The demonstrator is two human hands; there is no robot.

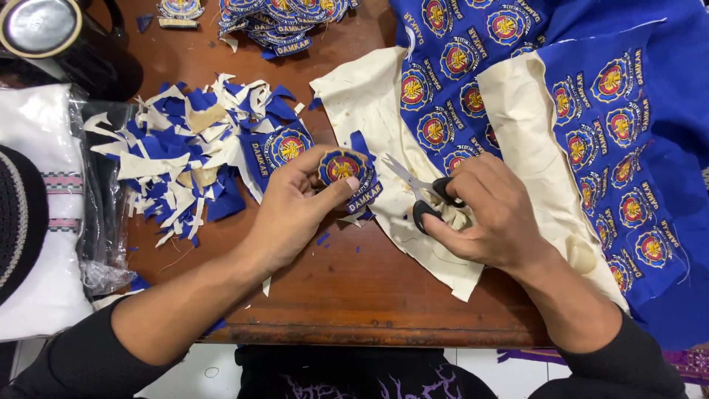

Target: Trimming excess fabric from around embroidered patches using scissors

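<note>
Blue embroidered patch [346, 171] with a round red-and-gold emblem is up off the wooden table, pinched at its left side, face up and tilted, near the table's middle. Small scissors [421, 193] (black handles, silver blades open) point at it from just beside.

Blue cloth [650, 148] cut off at top and right edges, scissor handles [432, 203] partly hidden inside right hand [491, 214], patch [347, 174] partly covered by left hand [292, 210] fingers, black object [52, 37] cropped at top-left corner, patch stack [281, 18] cut by top edge.
</note>
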